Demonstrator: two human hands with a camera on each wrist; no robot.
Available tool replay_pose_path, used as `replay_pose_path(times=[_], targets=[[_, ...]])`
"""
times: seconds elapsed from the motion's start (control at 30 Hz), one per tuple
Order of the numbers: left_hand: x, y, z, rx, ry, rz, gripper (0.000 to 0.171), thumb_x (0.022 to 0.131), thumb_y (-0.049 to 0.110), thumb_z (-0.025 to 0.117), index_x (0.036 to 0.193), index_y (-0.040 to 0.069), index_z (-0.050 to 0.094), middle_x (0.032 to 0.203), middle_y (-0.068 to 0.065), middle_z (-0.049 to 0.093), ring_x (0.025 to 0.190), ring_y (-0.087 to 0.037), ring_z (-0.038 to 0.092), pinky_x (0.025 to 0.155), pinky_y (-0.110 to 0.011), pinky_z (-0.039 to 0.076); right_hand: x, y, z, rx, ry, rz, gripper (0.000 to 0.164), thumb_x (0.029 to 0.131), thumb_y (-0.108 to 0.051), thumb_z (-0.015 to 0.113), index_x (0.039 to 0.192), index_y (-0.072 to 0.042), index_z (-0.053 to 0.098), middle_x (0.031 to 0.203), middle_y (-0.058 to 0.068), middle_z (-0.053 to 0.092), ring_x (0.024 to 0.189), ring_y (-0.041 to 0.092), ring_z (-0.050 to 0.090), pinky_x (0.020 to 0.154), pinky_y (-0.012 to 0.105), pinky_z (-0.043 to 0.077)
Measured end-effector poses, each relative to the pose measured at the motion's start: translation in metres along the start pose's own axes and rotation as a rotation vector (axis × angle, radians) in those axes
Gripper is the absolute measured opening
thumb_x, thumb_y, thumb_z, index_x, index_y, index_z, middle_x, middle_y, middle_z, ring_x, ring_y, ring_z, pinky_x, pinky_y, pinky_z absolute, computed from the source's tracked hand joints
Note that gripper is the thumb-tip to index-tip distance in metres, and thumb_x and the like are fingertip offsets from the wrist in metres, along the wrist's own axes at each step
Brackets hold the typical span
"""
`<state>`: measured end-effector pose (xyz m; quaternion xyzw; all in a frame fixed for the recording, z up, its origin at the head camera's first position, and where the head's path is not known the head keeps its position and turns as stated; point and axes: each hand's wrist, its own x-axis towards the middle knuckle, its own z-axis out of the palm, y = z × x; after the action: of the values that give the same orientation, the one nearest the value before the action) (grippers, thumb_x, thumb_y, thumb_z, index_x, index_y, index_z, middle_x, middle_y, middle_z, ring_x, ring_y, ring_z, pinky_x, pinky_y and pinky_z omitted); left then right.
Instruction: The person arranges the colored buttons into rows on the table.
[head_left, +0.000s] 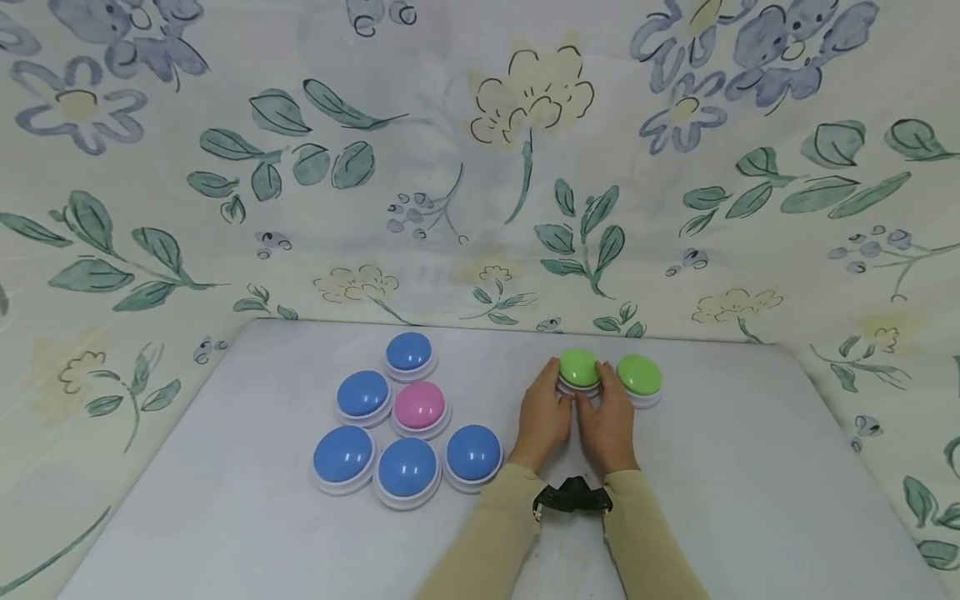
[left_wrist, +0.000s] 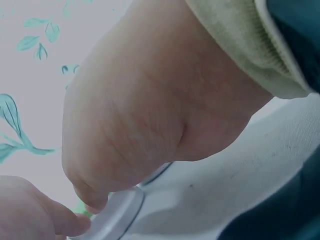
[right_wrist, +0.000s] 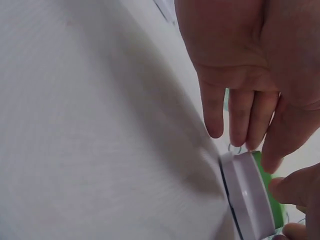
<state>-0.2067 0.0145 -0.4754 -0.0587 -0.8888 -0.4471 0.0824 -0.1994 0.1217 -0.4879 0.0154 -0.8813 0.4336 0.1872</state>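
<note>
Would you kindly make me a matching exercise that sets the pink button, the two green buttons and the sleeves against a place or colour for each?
Column one:
1. Pink button
2. Left green button
3. Right green button
4. Sleeves

Column two:
A. Tan
B. Among the blue buttons
C. On the outer side of the right hand
D. Between the right hand and the left hand

Right pairs: 1-B, 2-D, 3-C, 4-A.
</note>
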Motion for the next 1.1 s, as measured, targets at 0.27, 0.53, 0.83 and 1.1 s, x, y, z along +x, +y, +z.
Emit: replay_pose_path(times=[0.27,0.53,0.83,1.1], targets=[[-0.004,0.014,-0.014,0.046,0.035,0.067,0.059,0.091,-0.001,0.065,0.146,-0.009,0.044,0.149,-0.023,0.048,0.139,-0.034,0.046,0.116,-0.043,0.036,0.002,-0.008,-0.004,0.05,0.051,-0.023,0.045,0.091,0.002,0.065,0.133,0.01,0.054,0.144,0.031,0.048,0.137,0.045,0.043,0.113,0.054,0.037],[-0.005,0.029,-0.035,-0.029,0.022,0.037,0.06,0.094,0.011,0.067,0.148,-0.003,0.045,0.15,-0.018,0.048,0.14,-0.03,0.044,0.115,-0.042,0.037,0.001,-0.013,-0.005,0.101,0.086,-0.065,0.04,0.09,0.005,0.068,0.128,0.011,0.06,0.138,0.029,0.054,0.128,0.043,0.053,0.105,0.048,0.048],[-0.008,0.031,-0.064,-0.072,0.073,0.06,0.059,0.095,0.014,0.067,0.148,0.0,0.046,0.149,-0.018,0.05,0.139,-0.031,0.045,0.114,-0.045,0.039,-0.003,-0.025,-0.001,0.164,0.056,-0.083,0.038,0.09,0.007,0.066,0.127,0.01,0.061,0.137,0.028,0.055,0.129,0.041,0.052,0.106,0.048,0.047],[-0.006,0.02,-0.092,-0.06,0.148,0.048,0.059,0.094,0.015,0.069,0.147,-0.001,0.048,0.148,-0.019,0.05,0.139,-0.033,0.046,0.114,-0.047,0.038,-0.003,-0.032,0.006,0.157,0.03,-0.092,0.037,0.091,0.002,0.068,0.128,0.005,0.062,0.137,0.023,0.056,0.128,0.036,0.054,0.105,0.045,0.048]])
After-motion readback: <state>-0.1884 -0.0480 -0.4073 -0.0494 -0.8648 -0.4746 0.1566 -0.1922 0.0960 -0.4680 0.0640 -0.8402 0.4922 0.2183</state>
